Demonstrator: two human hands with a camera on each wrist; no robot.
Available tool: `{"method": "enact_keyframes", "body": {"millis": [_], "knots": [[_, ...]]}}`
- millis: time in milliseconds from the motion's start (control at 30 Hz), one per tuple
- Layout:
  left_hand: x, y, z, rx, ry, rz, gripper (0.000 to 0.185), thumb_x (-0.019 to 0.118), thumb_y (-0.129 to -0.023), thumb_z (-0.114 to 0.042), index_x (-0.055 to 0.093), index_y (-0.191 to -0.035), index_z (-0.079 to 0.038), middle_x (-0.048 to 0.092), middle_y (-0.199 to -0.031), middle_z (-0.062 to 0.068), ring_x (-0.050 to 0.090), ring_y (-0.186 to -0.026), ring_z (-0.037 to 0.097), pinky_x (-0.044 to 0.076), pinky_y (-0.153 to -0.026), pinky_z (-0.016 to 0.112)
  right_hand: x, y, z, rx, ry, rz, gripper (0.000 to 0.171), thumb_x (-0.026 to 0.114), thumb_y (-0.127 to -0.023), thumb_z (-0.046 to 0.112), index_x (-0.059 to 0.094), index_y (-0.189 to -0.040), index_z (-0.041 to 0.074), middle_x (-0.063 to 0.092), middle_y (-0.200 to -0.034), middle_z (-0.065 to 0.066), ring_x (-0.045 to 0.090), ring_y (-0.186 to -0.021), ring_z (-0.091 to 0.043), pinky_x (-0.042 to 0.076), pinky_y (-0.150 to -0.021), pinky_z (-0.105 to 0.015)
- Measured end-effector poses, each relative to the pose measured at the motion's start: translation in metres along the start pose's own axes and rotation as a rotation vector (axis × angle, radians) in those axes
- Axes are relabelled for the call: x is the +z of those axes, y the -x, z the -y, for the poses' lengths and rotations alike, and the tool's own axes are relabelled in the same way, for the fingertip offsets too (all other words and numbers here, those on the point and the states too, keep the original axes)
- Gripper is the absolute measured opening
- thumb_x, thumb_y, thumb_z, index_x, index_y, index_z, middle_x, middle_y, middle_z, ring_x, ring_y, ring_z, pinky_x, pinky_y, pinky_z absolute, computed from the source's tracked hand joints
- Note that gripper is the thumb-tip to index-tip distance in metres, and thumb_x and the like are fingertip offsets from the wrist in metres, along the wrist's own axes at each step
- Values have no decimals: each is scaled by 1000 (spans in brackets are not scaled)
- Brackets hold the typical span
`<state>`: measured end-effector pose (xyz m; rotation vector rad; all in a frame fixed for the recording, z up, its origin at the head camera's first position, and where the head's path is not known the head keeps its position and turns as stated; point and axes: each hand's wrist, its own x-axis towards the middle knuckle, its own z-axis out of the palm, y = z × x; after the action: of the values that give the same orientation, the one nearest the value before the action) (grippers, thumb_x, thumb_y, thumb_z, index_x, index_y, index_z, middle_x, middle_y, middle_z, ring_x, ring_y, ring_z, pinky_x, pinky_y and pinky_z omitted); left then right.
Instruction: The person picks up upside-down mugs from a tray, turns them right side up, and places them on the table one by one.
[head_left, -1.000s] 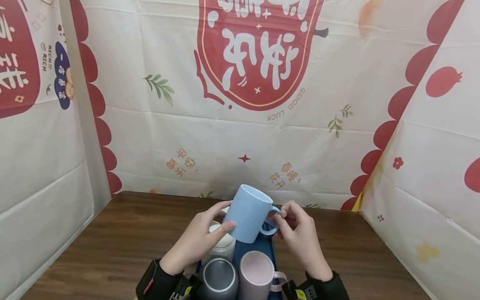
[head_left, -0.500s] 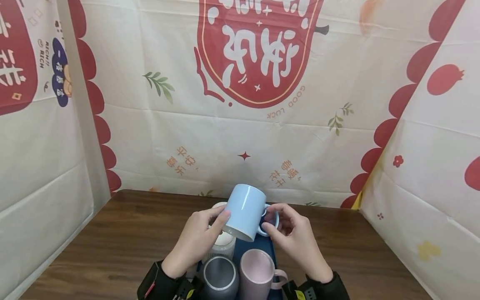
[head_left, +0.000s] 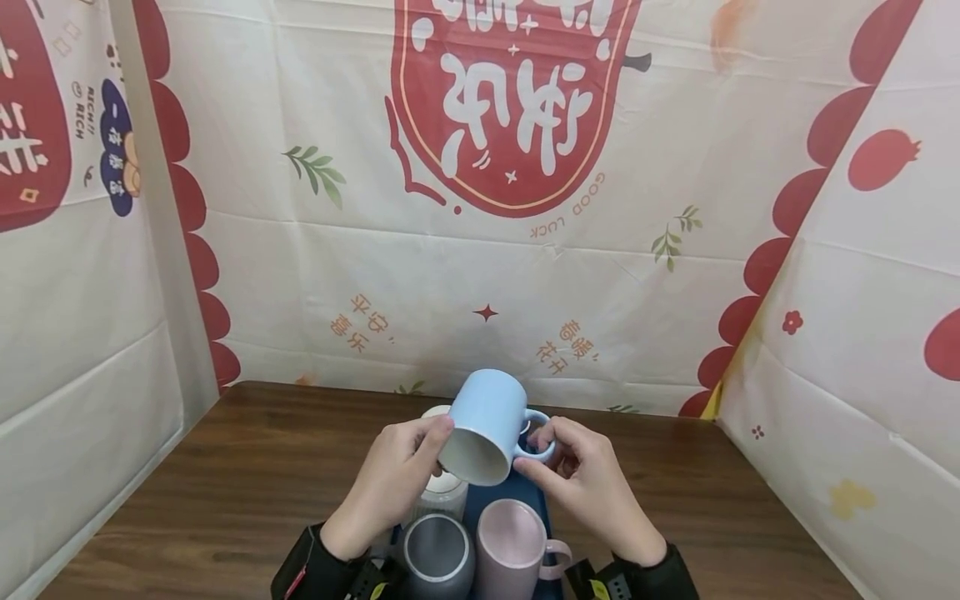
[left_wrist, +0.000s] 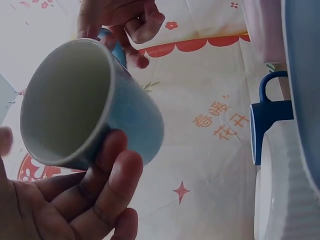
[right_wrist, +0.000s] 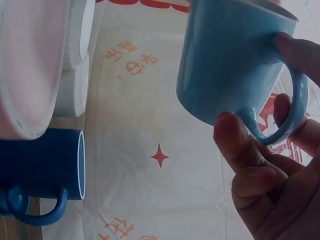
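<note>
Both hands hold a light blue mug in the air, tilted so its mouth faces down toward the camera and its pale inside shows. My left hand grips the mug's body from the left; in the left wrist view its fingers lie against the outer wall near the rim. My right hand holds the handle on the other side, with fingers curled about it in the right wrist view.
Below stand a dark grey mug, a pink mug and white ribbed ware around a blue tray. A dark blue mug shows in the right wrist view. A printed cloth hangs behind the wooden table.
The light blue mug has tipped over, so its base has turned away and its mouth faces the camera. It shifted slightly left. The right hand's fingers have moved further round the handle.
</note>
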<state>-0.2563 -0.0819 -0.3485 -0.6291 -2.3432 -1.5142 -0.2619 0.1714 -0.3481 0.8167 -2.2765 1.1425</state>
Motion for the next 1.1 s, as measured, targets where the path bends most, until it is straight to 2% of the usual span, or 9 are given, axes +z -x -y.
{"method": "enact_keyframes", "body": {"millis": [133,233,367,500,600,733,867,967,1100], "knots": [[-2,1,0,53,1,1,42,48,-103,-38,71,-119,-7,70,-85,-3,64,-71,15,49,-60,28,-1,1,0,8,-8,12,19,78,-87,15,60,-86,19,55,-72,7,49,-56,-9,44,-48,-24],[-3,1,0,92,-11,3,41,55,-99,-39,71,-120,-8,70,-90,-7,63,-76,11,49,-64,28,-3,1,0,9,-1,12,18,75,-90,14,58,-85,20,50,-67,9,47,-54,-8,41,-47,-24],[-3,1,-2,143,-30,29,38,68,-90,-40,71,-117,-12,66,-86,-13,60,-77,9,49,-65,29,-5,2,0,0,5,1,20,71,-92,11,55,-83,20,46,-63,11,46,-53,-7,40,-46,-23],[-2,2,-2,184,-48,34,48,81,-79,-36,69,-120,-15,67,-91,-14,60,-77,9,50,-66,28,-7,3,1,12,-32,-7,18,68,-94,9,56,-83,18,51,-65,8,50,-51,-9,44,-45,-26],[1,2,-2,222,-86,-15,52,88,-72,-33,71,-118,-17,68,-93,-15,59,-74,7,49,-63,27,-8,3,2,21,-79,-10,16,65,-95,7,58,-84,15,57,-68,4,53,-51,-12,47,-45,-28],[4,2,-1,284,-154,-148,51,94,-63,-35,75,-107,-18,67,-87,-18,57,-70,5,45,-62,27,-9,4,4,26,-155,11,16,60,-98,4,60,-83,9,63,-73,-4,56,-52,-13,50,-47,-31],[6,3,-1,322,-142,-236,52,96,-59,-37,72,-101,-19,65,-87,-19,58,-77,8,46,-68,30,-9,4,7,49,-219,37,21,54,-102,5,59,-82,7,65,-72,-5,57,-52,-16,52,-48,-33],[7,2,-2,342,-97,-259,57,96,-59,-37,68,-106,-20,65,-95,-17,57,-88,11,48,-74,34,-8,3,8,52,-254,51,23,50,-103,5,58,-81,7,64,-71,-4,57,-51,-19,52,-49,-34],[7,1,-4,357,-43,-242,65,97,-59,-34,65,-115,-22,65,-106,-14,57,-97,12,49,-80,38,-9,1,10,29,-291,71,24,47,-104,4,57,-82,5,63,-70,-5,56,-51,-20,52,-47,-35]]}}
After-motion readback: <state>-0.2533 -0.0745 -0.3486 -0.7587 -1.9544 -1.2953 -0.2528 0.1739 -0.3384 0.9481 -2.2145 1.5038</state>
